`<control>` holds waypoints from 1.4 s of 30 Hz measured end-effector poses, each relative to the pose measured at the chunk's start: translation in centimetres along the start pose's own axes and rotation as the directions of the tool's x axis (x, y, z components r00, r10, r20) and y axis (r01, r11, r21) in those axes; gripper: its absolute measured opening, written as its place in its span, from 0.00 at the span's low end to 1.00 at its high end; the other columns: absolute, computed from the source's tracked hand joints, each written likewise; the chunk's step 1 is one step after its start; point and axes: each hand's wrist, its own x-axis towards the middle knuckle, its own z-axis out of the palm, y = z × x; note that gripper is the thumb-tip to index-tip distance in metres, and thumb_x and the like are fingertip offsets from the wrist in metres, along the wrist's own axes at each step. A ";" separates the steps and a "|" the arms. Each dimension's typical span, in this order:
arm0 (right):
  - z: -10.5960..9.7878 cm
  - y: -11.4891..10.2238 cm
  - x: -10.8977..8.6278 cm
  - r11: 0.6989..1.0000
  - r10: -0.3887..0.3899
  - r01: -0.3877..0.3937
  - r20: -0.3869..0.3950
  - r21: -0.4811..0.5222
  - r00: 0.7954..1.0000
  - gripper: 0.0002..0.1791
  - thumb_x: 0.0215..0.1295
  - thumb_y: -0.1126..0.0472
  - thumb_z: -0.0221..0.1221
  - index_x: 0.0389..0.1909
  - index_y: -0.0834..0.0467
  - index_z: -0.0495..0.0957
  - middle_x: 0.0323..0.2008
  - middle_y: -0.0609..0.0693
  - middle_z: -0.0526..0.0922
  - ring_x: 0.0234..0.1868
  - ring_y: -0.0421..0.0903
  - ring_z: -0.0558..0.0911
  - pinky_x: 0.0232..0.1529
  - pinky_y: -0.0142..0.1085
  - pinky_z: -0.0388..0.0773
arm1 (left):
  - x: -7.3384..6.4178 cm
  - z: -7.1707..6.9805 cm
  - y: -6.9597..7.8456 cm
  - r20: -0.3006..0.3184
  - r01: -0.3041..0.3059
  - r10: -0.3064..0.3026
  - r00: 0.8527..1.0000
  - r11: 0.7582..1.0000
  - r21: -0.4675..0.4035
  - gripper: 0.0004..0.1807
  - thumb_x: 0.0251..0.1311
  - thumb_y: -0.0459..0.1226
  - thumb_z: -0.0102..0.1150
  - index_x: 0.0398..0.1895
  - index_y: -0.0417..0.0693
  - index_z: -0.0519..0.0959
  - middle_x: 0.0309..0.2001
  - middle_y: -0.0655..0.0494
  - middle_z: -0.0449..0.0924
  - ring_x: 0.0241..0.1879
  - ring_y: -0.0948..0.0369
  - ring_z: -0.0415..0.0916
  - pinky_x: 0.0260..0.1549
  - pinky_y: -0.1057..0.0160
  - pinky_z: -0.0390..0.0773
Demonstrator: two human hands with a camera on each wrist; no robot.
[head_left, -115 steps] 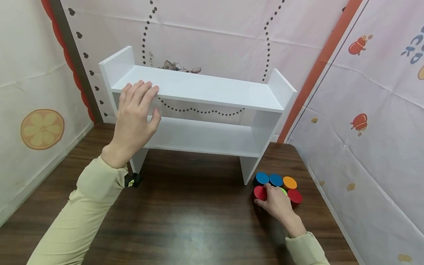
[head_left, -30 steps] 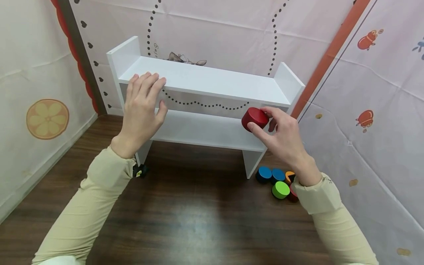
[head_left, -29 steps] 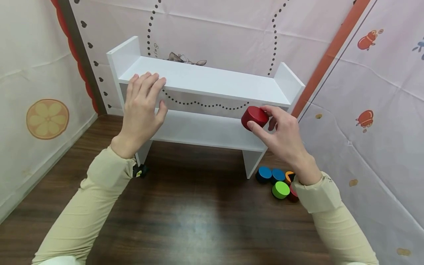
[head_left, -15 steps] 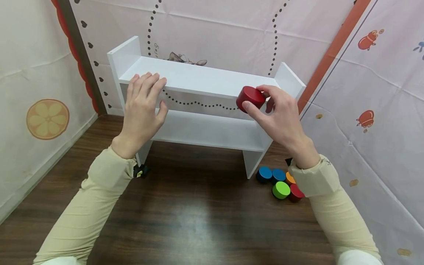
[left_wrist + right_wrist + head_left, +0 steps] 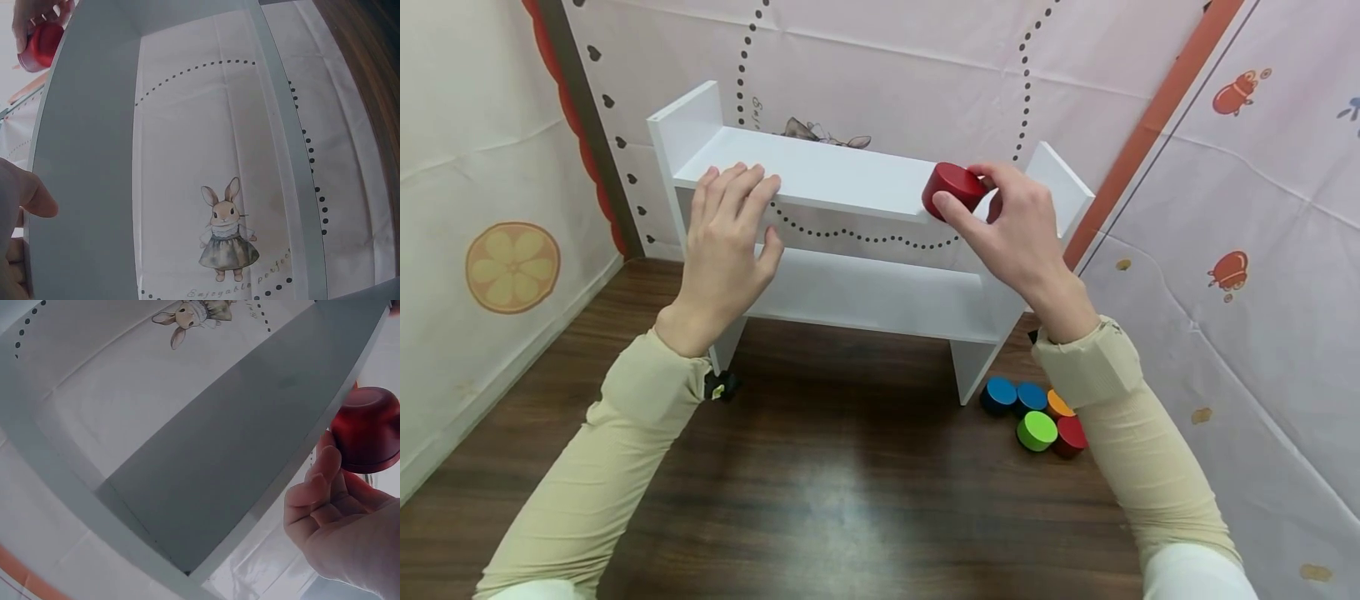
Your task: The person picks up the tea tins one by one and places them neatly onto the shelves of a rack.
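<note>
In the head view my right hand (image 5: 1011,229) pinches a red round tin (image 5: 952,190) between thumb and fingers. The tin overlaps the front edge of the top board of a white two-tier shelf (image 5: 842,175), toward its right end. Seen from the right wrist, the red tin (image 5: 367,431) has a smooth rounded end and a rim. My left hand (image 5: 722,242) holds nothing; its fingertips lie at the front edge of the same board, near the left end. From the left wrist, only part of that hand (image 5: 28,200) shows beside the board.
On the brown wooden table (image 5: 820,500), right of the shelf, stand several round tins: a blue tin (image 5: 999,393), a second blue tin (image 5: 1031,397), an orange tin (image 5: 1058,405), a green tin (image 5: 1037,430) and another red tin (image 5: 1070,435). Printed cloth walls (image 5: 1210,333) enclose the table.
My right hand took the red tin from the group on the table and raised it up and leftward to the top board. The left hand has stayed at the board's edge.
</note>
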 end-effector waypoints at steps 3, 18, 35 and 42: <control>0.3 -0.1 0.5 1.000 0.001 -0.001 0.004 -0.004 1.000 0.28 0.60 0.44 0.59 0.54 0.60 0.77 0.45 0.56 0.81 0.37 0.50 0.74 0.37 0.34 0.70 | 0.1 0.1 0.0 -0.001 0.009 -0.009 1.000 1.000 -0.013 0.25 0.57 0.30 0.50 0.61 0.39 0.70 0.62 0.39 0.71 0.67 0.45 0.61 0.75 0.51 0.47; 1.5 -0.2 1.6 0.996 0.016 -0.013 0.037 -0.084 0.999 0.30 0.61 0.42 0.58 0.57 0.59 0.75 0.47 0.56 0.82 0.42 0.49 0.75 0.40 0.36 0.71 | 0.1 0.3 0.2 -0.030 0.017 -0.019 0.999 0.999 -0.050 0.25 0.56 0.28 0.51 0.60 0.39 0.71 0.62 0.39 0.72 0.67 0.45 0.62 0.74 0.50 0.48; -0.3 2.5 -3.5 0.973 -0.153 0.209 -0.400 0.098 0.903 0.14 0.62 0.61 0.56 0.40 0.70 0.77 0.27 0.61 0.80 0.23 0.39 0.68 0.27 0.24 0.64 | 0.2 0.6 0.0 -0.064 0.006 -0.008 0.998 0.999 -0.037 0.25 0.56 0.29 0.49 0.59 0.38 0.71 0.61 0.38 0.72 0.66 0.43 0.63 0.74 0.52 0.47; 0.2 7.0 -8.4 0.986 -0.122 0.153 -0.349 0.061 0.929 0.09 0.61 0.64 0.58 0.35 0.68 0.78 0.21 0.59 0.79 0.21 0.30 0.67 0.25 0.19 0.65 | 0.1 0.8 0.0 -0.072 0.014 -0.018 0.997 0.999 -0.050 0.24 0.55 0.28 0.50 0.58 0.38 0.72 0.60 0.38 0.73 0.66 0.44 0.63 0.74 0.52 0.48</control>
